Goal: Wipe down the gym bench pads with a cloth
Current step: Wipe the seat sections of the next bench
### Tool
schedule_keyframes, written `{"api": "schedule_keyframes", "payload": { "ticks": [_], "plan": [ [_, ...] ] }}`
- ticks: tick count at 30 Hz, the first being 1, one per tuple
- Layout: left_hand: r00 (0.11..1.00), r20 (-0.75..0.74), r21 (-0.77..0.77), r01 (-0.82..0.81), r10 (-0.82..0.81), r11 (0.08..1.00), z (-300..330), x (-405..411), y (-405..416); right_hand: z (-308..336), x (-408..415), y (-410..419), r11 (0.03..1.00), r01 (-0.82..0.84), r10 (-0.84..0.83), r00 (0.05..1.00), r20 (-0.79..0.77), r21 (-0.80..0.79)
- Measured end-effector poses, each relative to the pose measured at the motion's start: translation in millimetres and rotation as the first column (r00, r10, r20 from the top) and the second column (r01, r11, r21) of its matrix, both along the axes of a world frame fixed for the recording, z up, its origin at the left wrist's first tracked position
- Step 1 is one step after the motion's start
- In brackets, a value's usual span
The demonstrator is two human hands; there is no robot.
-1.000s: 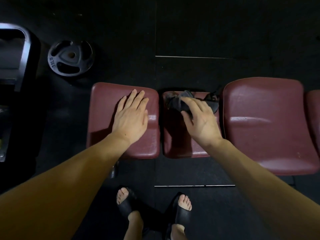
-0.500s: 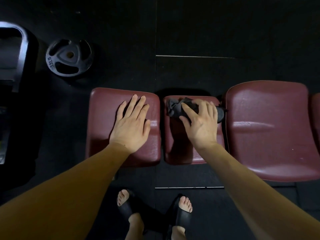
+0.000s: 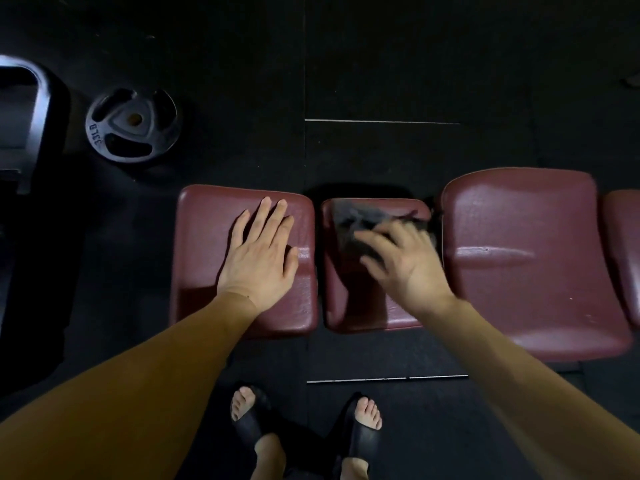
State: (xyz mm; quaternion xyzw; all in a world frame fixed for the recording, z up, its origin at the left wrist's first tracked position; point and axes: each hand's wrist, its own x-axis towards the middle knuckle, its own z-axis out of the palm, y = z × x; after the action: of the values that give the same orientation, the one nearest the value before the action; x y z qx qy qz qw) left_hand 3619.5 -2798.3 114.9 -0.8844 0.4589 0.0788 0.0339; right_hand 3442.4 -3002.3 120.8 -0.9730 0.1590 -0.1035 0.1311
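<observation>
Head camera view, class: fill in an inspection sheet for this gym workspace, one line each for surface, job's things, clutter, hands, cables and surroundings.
Surface: dark rubber floor, seam lines visible.
Job's things: dark cloth on the narrow middle pad; left pad; large right pad.
Clutter: weight plate flat on the floor.
Hands: left hand flat on the left pad; right hand on the cloth, blurred.
Cables: nothing seen.
Surroundings: dark machine frame far left; feet in black slides.

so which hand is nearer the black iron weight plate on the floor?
Left. The left hand lies flat on the leftmost maroon padded bench pad, just right of the black iron weight plate. The right hand is one pad further right.
</observation>
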Motion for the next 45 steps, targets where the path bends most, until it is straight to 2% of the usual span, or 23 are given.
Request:
{"api": "schedule_keyframes", "payload": {
  "ticks": [2, 4, 7, 9, 12, 14, 18, 20, 24, 26, 28, 31, 33, 37, 40, 45],
  "plan": [
    [1.000, 0.005, 0.003, -0.001, 0.001, 1.000, 0, 0, 0, -8, -24, 16, 0.997, -0.021, 0.022, 1.000, -0.010, 0.070],
    [1.000, 0.011, 0.001, 0.000, 0.000, 1.000, 0, -1, 0, -11, -38, 26, 0.992, 0.037, -0.043, 0.998, 0.044, 0.119],
    [1.000, 0.017, 0.006, 0.001, -0.001, 1.000, -1, -1, 0, -11, -36, 24, 0.990, 0.130, -0.133, 0.989, 0.065, 0.048],
    [1.000, 0.023, 0.011, 0.004, -0.004, 1.000, -1, -1, 0, -16, -25, 16, 0.994, 0.108, -0.107, 0.993, 0.056, -0.010],
    [1.000, 0.027, -0.002, 0.003, -0.003, 1.000, -2, -1, 0, -32, -2, 8, 0.999, 0.008, -0.012, 0.997, -0.078, -0.045],
    [1.000, 0.024, -0.014, 0.001, -0.001, 1.000, -3, -1, 0, -46, 11, 10, 0.998, 0.011, -0.022, 0.982, -0.190, -0.056],
    [1.000, 0.024, -0.022, 0.003, -0.003, 1.000, -4, 0, 0, -61, 4, 5, 0.993, 0.079, -0.093, 0.983, -0.161, -0.092],
    [1.000, 0.024, -0.028, 0.004, -0.003, 1.000, -5, 1, 0, -61, -8, -5, 0.980, 0.166, -0.183, 0.970, -0.163, -0.113],
    [1.000, 0.022, -0.032, 0.013, -0.012, 0.999, -6, 1, 0, -64, 9, 8, 0.956, 0.290, -0.294, 0.946, -0.134, -0.051],
    [1.000, 0.018, -0.039, 0.012, -0.011, 0.999, -7, 1, 0, -67, 26, 18, 0.964, 0.265, -0.265, 0.962, -0.069, -0.005],
    [1.000, 0.027, -0.035, 0.010, -0.009, 0.999, -8, 1, 0, -69, 43, 22, 0.985, 0.171, -0.171, 0.985, -0.014, 0.003],
    [0.999, 0.030, -0.024, 0.012, -0.011, 1.000, -9, 1, -1, -68, 56, 21, 0.999, 0.025, -0.024, 1.000, 0.017, -0.043],
    [0.999, 0.031, -0.024, 0.013, -0.012, 1.000, -9, 1, -1, -67, 49, 7, 0.997, 0.003, -0.003, 1.000, 0.004, -0.075],
    [0.999, 0.035, -0.022, 0.010, -0.009, 1.000, -10, 0, -2, -70, 4, -49, 0.974, 0.219, -0.219, 0.976, 0.015, -0.064],
    [0.999, 0.038, -0.027, 0.011, -0.010, 1.000, -10, -1, -2, -71, 16, -40, 0.942, 0.333, -0.330, 0.941, 0.075, -0.031],
    [0.998, 0.059, -0.061, 0.026, -0.022, 0.998, -12, -1, -2, -66, 88, 19, 1.000, 0.022, -0.022, 0.995, 0.096, 0.003]
  ]
}}
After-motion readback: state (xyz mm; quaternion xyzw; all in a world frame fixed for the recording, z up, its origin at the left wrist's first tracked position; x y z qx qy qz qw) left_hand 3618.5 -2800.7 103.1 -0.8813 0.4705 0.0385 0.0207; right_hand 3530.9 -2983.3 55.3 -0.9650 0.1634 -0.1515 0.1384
